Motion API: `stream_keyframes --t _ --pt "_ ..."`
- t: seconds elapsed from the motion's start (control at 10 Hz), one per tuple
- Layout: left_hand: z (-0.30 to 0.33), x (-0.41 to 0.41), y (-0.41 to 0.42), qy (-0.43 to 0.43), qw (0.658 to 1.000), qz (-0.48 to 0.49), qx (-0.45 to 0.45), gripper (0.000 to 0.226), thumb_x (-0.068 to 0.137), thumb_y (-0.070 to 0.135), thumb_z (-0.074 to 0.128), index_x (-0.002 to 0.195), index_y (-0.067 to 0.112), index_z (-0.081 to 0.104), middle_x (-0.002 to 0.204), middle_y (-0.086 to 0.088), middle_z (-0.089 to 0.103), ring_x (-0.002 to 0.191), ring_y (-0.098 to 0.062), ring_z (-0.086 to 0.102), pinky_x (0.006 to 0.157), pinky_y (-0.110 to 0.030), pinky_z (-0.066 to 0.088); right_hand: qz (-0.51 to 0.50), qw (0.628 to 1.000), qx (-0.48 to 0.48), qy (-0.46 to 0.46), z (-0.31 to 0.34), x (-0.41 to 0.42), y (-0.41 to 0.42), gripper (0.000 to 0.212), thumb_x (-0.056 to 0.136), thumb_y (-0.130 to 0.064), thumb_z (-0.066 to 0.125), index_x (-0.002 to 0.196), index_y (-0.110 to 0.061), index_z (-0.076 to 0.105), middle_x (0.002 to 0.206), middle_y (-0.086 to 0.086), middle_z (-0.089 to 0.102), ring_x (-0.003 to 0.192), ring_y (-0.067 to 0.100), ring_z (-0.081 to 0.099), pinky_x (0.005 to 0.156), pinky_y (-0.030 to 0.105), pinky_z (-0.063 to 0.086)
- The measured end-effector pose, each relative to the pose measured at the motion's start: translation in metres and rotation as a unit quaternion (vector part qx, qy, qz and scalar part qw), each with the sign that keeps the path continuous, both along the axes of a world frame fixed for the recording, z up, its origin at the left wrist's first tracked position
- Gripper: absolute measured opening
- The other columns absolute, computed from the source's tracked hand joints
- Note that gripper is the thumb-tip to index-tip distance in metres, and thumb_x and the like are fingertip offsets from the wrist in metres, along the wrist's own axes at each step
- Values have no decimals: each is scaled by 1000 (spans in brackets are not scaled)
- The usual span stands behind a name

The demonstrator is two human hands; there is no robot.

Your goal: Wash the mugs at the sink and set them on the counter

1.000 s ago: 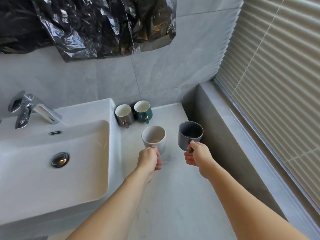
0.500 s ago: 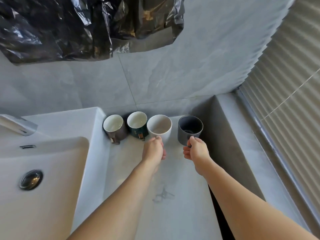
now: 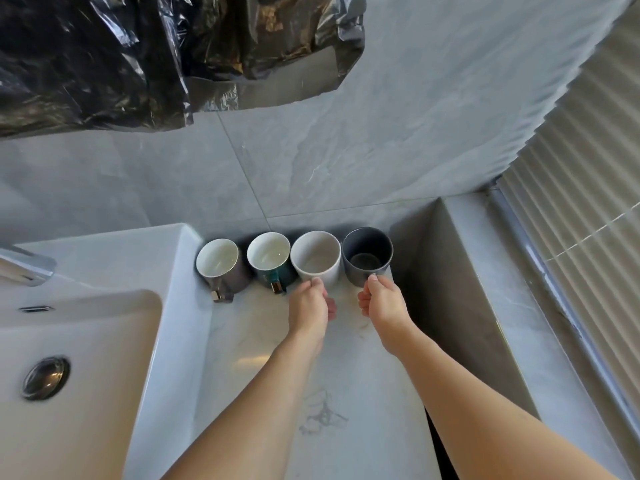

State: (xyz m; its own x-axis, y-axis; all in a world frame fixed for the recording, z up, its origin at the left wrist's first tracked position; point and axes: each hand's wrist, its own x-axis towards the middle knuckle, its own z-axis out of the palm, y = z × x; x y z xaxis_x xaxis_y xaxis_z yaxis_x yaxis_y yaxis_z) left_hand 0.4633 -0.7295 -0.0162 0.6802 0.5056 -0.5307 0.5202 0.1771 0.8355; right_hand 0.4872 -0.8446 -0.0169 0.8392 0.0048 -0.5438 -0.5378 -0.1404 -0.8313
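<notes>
1. Two bare forearms reach forward from the bottom edge over the surface [image 3: 242, 344], a pale marble-look slab with grey veining, glossy.
2. Left hand [image 3: 309, 305]: fingers curled tight, grasping the white mug's handle; thumb on top by the rim. Handle itself hidden under the hand.
3. Right hand [image 3: 382, 303]: fingers curled, grasping the dark grey mug's handle, thumb tip touching the mug wall just under the rim.
4. White mug [image 3: 317, 259]: matte ceramic, round, upright, beige-grey inside. It sits at the back of the surface, near the wall.
5. Dark grey mug [image 3: 367, 255]: matte, cylindrical, upright, just beside the white mug on its right; whether they touch, cannot tell.
6. Green mug [image 3: 271, 262]: glossy teal, white interior, metallic handle facing the camera; just left of the white mug.
7. Brown-grey mug [image 3: 221, 266]: glossy, white interior, metallic handle toward camera, next to the sink side wall.
8. Mug count: four, in one row along the wall.
9. Sink [image 3: 104, 341]: white glossy ceramic, rectangular, left of the surface; one chrome drain plug [image 3: 45, 377]; chrome faucet [image 3: 24, 270] partly cropped.
10. Wall [image 3: 346, 140]: large grey stone-look tiles. Crumpled black plastic sheet [image 3: 138, 53] hangs at top. Pleated beige blind [image 3: 581, 216] at right.
</notes>
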Motion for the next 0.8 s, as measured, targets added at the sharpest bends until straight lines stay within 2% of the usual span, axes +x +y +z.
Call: stream_keyframes --t 0.2,0.6,0.7,0.8 --pt "-4 8 -3 -3 1000 13 2 33 98 16 41 64 13 40 56 -5 46 59 -25 47 60 -32 41 18 999 -23 -17 -7 11 3 34 106 -30 36 78 -17 51 79 7 53 75 19 49 74 35 46" --pt "-1 16 -2 -5 1000 13 -3 32 101 21 39 72 9 47 71 -13 52 68 -26 53 66 -35 49 37 998 -39 -41 -11 25 4 35 107 -30 36 80 -16 53 78 6 52 74 18 50 74 33 45" --pt "0 19 -2 5 1000 4 -11 29 102 25 37 80 9 50 78 -14 54 69 -27 53 70 -37 51 41 997 -43 -40 -11 23 3 32 106 -35 35 91 -17 57 85 4 57 82 17 55 80 35 49" --pt "2 16 -2 19 1000 -6 -23 25 103 33 38 99 12 51 88 -14 58 72 -27 56 79 -41 56 50 994 -80 -49 -1 17 2 23 106 -39 35 110 -23 51 103 -1 60 98 17 59 91 37 51"
